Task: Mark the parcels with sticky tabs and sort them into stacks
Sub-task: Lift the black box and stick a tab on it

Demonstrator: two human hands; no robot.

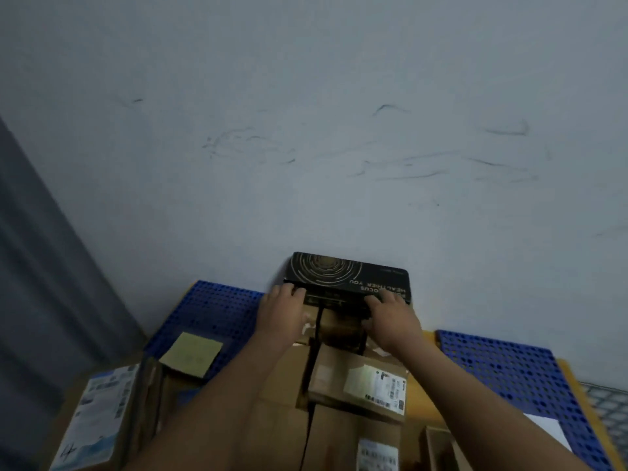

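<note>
Head view: black parcel [346, 275] between left hand [282, 312], right hand [390, 319]

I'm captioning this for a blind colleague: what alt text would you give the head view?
A person holds a black box with gold rings by its near edge, left grip and right grip at either end, above brown cardboard parcels by a pale wall. A yellow sticky pad lies to the left on a blue perforated mat.
</note>
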